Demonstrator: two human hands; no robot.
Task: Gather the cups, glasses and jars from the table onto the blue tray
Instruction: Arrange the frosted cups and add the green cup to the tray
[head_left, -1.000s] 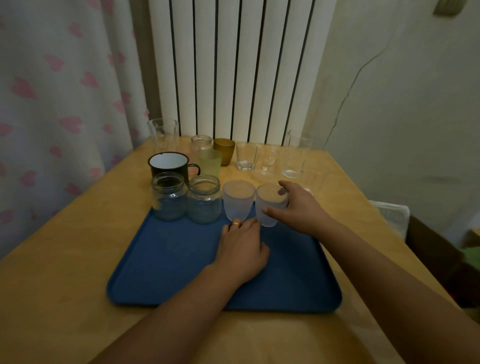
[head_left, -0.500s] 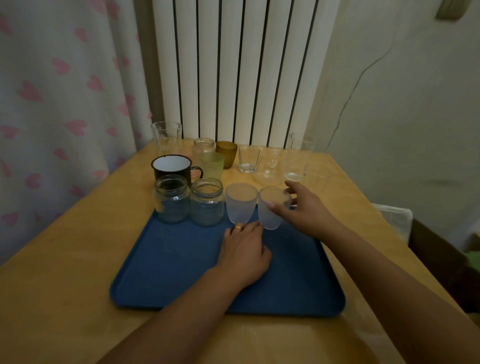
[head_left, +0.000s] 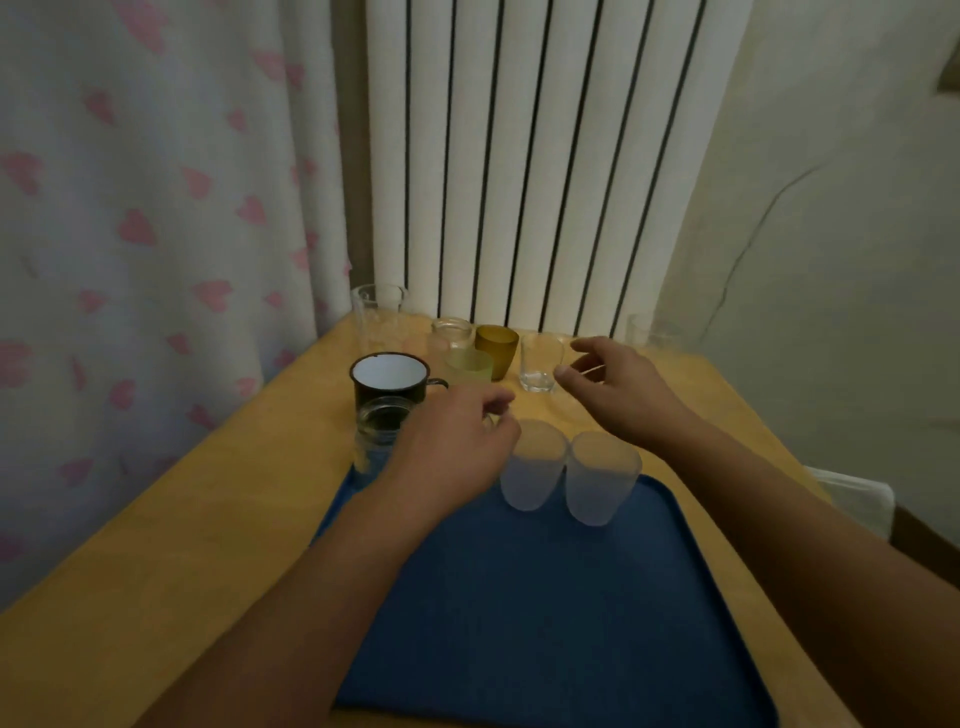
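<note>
Two frosted cups (head_left: 532, 465) (head_left: 597, 478) stand at the far edge of the blue tray (head_left: 545, 597), with a glass jar (head_left: 379, 431) at its far left corner. My left hand (head_left: 452, 447) hovers over the tray's far left and hides a second jar; it holds nothing. My right hand (head_left: 618, 389) reaches past the cups, fingers spread, close to a small clear glass (head_left: 540, 361). Behind the tray stand a black enamel mug (head_left: 389, 382), a pale green cup (head_left: 470, 366), an amber cup (head_left: 497, 348), a small jar (head_left: 451, 335) and a tall clear glass (head_left: 378, 317).
The wooden table (head_left: 182, 545) sits against a white radiator (head_left: 519, 156). A curtain with pink hearts (head_left: 156, 208) hangs at the left. Another clear glass (head_left: 649, 332) stands at the far right, blurred. A white object (head_left: 852, 499) lies beyond the table's right edge.
My right hand let go of the right frosted cup and moved forward toward the clear glasses. My left hand lifted off the tray and moved forward and left. The view tilted up.
</note>
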